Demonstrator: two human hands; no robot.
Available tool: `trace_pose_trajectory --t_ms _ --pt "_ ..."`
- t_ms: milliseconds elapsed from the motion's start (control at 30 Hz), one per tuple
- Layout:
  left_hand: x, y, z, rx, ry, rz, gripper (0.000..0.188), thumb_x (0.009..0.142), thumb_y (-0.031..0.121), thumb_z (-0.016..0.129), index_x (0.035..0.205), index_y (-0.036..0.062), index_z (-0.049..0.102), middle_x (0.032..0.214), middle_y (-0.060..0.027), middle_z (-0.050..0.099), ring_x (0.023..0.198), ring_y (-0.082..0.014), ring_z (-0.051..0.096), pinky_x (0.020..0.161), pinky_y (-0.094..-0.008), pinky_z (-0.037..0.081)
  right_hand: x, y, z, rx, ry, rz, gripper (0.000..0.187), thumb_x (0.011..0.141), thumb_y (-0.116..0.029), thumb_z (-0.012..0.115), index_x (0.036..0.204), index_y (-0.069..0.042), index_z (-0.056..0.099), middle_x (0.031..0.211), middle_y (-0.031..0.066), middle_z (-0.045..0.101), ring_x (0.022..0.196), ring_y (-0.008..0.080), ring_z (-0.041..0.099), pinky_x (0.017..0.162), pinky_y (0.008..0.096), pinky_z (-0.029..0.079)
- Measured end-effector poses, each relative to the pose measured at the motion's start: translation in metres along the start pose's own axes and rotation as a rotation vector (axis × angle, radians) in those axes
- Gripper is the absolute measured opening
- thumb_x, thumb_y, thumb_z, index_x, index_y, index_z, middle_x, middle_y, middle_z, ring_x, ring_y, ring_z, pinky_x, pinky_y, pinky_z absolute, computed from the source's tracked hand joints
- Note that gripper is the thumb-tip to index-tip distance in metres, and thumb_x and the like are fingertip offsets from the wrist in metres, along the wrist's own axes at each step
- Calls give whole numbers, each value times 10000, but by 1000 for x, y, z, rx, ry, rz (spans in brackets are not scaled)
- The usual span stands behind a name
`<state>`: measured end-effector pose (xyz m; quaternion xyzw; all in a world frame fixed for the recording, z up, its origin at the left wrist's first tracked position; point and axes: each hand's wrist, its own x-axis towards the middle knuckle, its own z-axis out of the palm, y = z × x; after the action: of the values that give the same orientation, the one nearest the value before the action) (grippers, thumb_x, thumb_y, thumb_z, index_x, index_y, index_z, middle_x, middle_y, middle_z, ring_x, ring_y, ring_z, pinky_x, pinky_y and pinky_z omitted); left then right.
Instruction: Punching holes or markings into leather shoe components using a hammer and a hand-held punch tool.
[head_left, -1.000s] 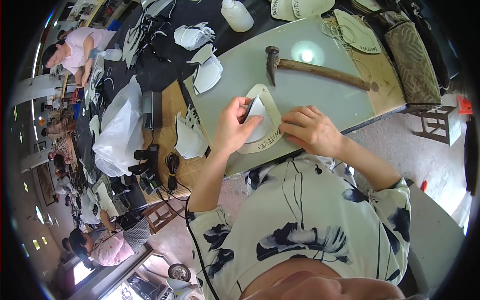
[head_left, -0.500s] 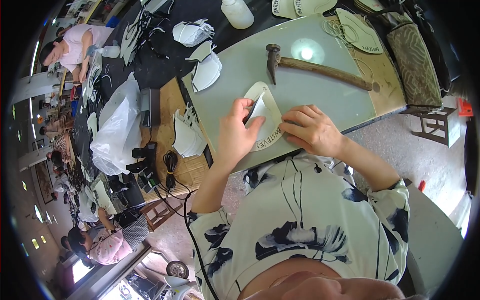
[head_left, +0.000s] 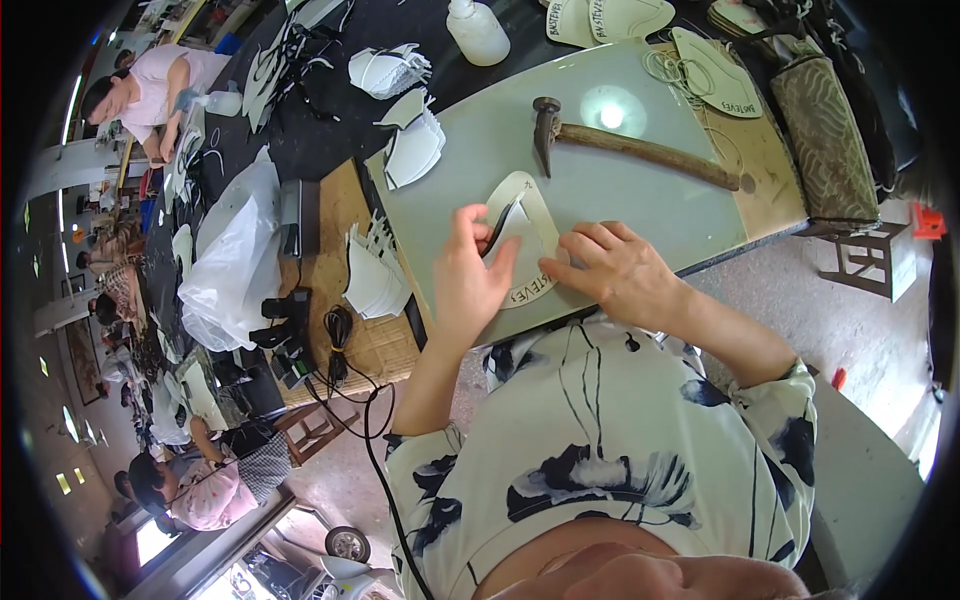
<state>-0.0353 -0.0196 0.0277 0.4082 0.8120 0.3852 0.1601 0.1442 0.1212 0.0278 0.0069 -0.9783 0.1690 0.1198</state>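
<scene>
A cream, round-ended card template (head_left: 518, 187) with dark lettering lies on the glassy board in front of me. Over it is a white cut piece (head_left: 522, 232) with a black edge. My left hand (head_left: 468, 275) pinches that piece, its thumb on the white face and its fingers bent around the black edge. At the template's right side, my right hand (head_left: 622, 275) has its thumb and bent fingers on the edge; the undersides of those fingers are hidden. A hammer (head_left: 640, 153) with a wooden handle lies beyond both hands.
White cut pieces are stacked on the board's left (head_left: 415, 150) and beside it (head_left: 375, 280). A white bottle (head_left: 478, 35), more templates (head_left: 715, 75) and looped cord (head_left: 665, 68) lie farther off. Left are a plastic bag (head_left: 235, 265) and cables (head_left: 340, 335). Co-workers sit at the far left.
The template and white piece have shifted slightly toward me in the picture. My left fingers have lifted and loosened a little, and my right thumb now shows on the template's edge.
</scene>
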Motion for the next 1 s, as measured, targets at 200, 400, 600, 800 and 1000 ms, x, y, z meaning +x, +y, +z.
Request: trace_pose_trajectory --t_ms 200,400,600,800,1000 --pt "6 0 -3 63 16 -14 443 839 86 764 1194 14 508 783 -86 690 666 -175 665 659 -304 539 5 0 -8 -29 -29 -20 470 770 -67 634 1229 -165 636 1103 42 560 1100 227 558 932 361 484" --pt "6 -3 -1 95 24 18 447 830 103 773 1181 17 510 792 -96 706 660 -209 686 651 -328 544 6 0 -9 -24 -20 -19 462 766 -65 637 1217 -165 639 1083 38 562 1077 221 563 904 362 487" --pt "5 -6 0 132 9 39 435 834 123 763 1166 31 497 784 -96 696 677 -243 691 637 -361 540 9 -1 -8 -17 -29 -50 404 774 -73 635 1172 -142 648 1105 32 565 1092 218 566 928 370 484" --pt "6 3 -7 339 -22 129 373 845 88 729 1124 16 493 748 -118 675 689 -281 685 634 -393 530 22 -5 4 18 22 -155 293 760 -63 643 1053 -65 656 1188 72 618 1187 248 578 1039 429 464" --pt "0 -12 -48 -107 -240 -239 361 832 87 725 1118 -18 532 799 -128 726 692 -220 710 645 -333 545 24 -4 6 -27 78 -164 279 759 -86 638 1037 -73 635 1038 49 598 1112 225 587 1036 403 467"
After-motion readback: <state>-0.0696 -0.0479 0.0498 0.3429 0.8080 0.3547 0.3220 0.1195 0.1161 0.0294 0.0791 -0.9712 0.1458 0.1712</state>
